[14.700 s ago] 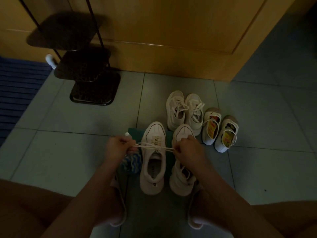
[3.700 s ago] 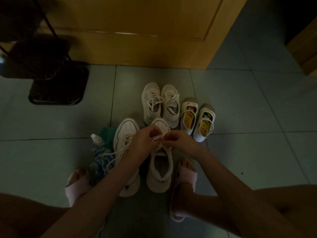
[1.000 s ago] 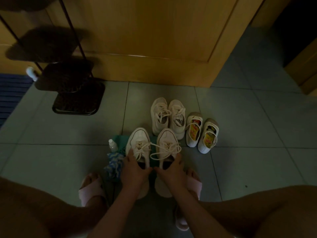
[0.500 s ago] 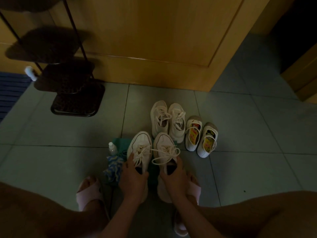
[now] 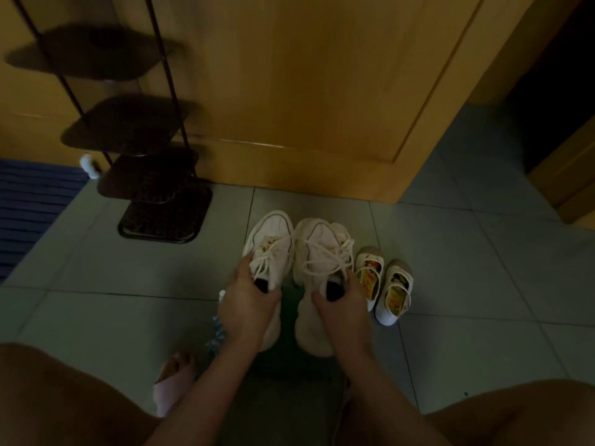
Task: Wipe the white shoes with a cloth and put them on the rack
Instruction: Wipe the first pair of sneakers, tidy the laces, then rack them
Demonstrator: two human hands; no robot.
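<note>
Both hands grip a white lace-up shoe each by the collar, fingers hooked into the dark opening: the left hand (image 5: 249, 312) closed on the left shoe (image 5: 270, 249), the right hand (image 5: 338, 309) closed on the right shoe (image 5: 322, 252). They sit low at 6 o'clock in the view, toes pointing toward 12, and whether the soles are touching the floor or just off it I cannot tell. Nearest of all, bare knees fill the bottom corners, a foot in a pink slipper (image 5: 170, 389) shows at 7 o'clock, and a green mat (image 5: 289, 358) lies under the hands with a blue-and-white cloth (image 5: 216, 333) at its left edge, mostly hidden by the left wrist. These shoes look light, with soft fabric uppers and thick stiff soles, so the collar or heel seems the sound place to hold; the loose laces could snag or trail. Just beside the right shoe, at 3 o'clock from it, stand two small strap shoes (image 5: 383, 284), close enough to be knocked. Another white pair seems to sit behind the held ones, barely visible. Farther off at 10 o'clock stands the dark shoe rack (image 5: 161, 214), its bottom shelf bare, with open tiled floor (image 5: 112, 300) between it and the hands, so the way there looks unobstructed. A blue mat (image 5: 29, 204) lies at 9 o'clock, and a wooden door (image 5: 306, 91) closes off 12 o'clock.
</note>
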